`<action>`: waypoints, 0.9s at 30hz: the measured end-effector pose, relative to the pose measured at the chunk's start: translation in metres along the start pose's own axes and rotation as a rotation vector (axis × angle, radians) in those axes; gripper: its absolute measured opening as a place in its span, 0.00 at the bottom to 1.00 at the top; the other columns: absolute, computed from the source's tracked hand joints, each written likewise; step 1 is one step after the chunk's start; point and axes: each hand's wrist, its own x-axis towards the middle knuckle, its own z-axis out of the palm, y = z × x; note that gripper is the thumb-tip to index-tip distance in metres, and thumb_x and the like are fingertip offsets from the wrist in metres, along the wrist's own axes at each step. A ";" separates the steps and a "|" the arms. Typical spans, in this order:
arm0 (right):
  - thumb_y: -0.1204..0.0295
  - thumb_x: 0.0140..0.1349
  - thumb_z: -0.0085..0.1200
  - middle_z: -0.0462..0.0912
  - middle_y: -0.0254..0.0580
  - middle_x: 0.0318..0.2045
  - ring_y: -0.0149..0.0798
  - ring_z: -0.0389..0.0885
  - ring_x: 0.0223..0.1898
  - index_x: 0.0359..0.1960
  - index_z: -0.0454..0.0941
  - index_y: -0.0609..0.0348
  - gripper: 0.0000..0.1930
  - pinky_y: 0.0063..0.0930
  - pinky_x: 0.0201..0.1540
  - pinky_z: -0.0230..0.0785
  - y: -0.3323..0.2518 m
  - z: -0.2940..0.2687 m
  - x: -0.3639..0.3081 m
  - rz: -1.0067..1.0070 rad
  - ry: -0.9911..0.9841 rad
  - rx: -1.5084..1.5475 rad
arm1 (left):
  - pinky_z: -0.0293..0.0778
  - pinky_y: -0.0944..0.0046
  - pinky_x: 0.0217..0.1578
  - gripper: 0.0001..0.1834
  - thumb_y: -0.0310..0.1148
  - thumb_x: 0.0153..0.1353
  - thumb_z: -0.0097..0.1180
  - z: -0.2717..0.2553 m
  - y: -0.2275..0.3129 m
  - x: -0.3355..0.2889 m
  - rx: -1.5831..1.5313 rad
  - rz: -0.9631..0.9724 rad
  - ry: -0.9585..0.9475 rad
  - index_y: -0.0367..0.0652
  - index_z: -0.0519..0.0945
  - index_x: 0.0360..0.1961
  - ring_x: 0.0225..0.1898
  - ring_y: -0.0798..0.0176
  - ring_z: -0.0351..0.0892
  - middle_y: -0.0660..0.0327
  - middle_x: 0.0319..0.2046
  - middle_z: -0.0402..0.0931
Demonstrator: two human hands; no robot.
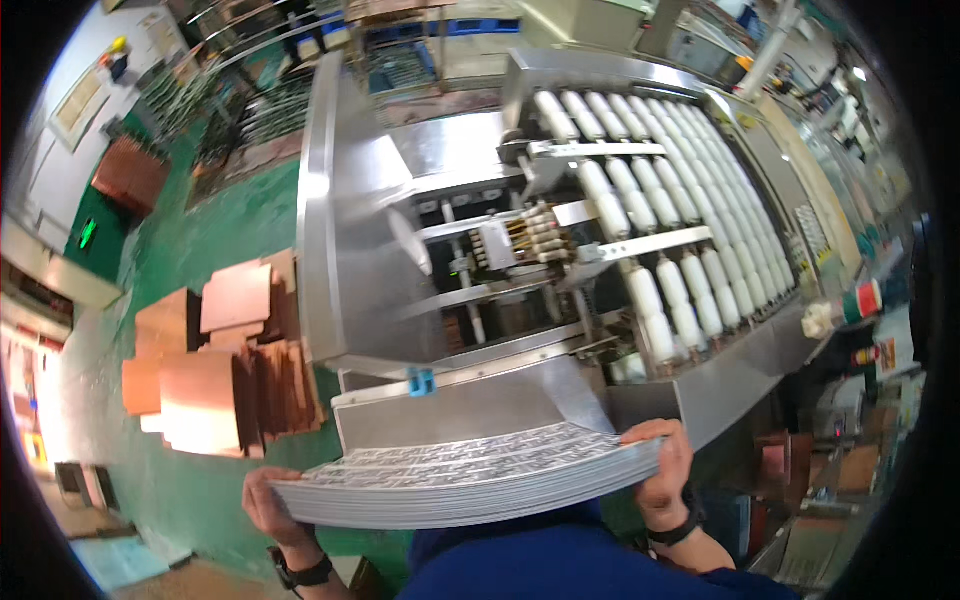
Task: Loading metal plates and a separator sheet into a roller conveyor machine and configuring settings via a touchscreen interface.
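A thick stack of thin metal sheets (470, 490), silvery with a repeated pattern on top, spans the space in front of my body. My left hand (272, 503) grips its left end, and my right hand (662, 465) grips its right end, thumb over the upper edge. The stack bows a little between my hands. Just beyond it stands a stainless steel machine (345, 250), its near panel close to the sheets' far edge. How my lower fingers lie beneath the stack is hidden.
White rollers (690, 200) fill the machine's right part, beside a central mechanism (515, 245) with metal arms. Stacked copper-coloured sheets (205, 400) stand on the green floor (225, 250) at left. A red and green container (862, 300) sits at the right. Racks (270, 110) stand farther back.
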 end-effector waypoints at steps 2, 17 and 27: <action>0.44 0.73 0.40 0.83 0.54 0.39 0.45 0.81 0.44 0.39 0.75 0.63 0.29 0.39 0.50 0.74 0.005 -0.013 0.002 0.216 -0.066 0.361 | 0.71 0.62 0.34 0.24 0.43 0.75 0.40 0.000 0.004 -0.001 0.062 0.012 -0.024 0.35 0.76 0.27 0.28 0.61 0.74 0.52 0.24 0.78; 0.72 0.71 0.47 0.87 0.51 0.39 0.36 0.87 0.33 0.48 0.81 0.76 0.16 0.32 0.36 0.80 0.171 -0.046 0.052 1.697 -0.640 -0.027 | 0.71 0.59 0.38 0.23 0.45 0.71 0.49 -0.014 0.001 -0.020 -0.185 -0.029 -0.025 0.33 0.74 0.29 0.31 0.56 0.77 0.48 0.27 0.79; 0.51 0.73 0.51 0.86 0.50 0.37 0.38 0.85 0.30 0.51 0.80 0.74 0.29 0.35 0.35 0.77 0.111 0.017 0.043 1.497 -0.882 -0.630 | 0.70 0.54 0.40 0.22 0.45 0.69 0.51 -0.021 -0.008 -0.021 -0.252 -0.005 -0.134 0.33 0.72 0.29 0.31 0.55 0.75 0.48 0.26 0.76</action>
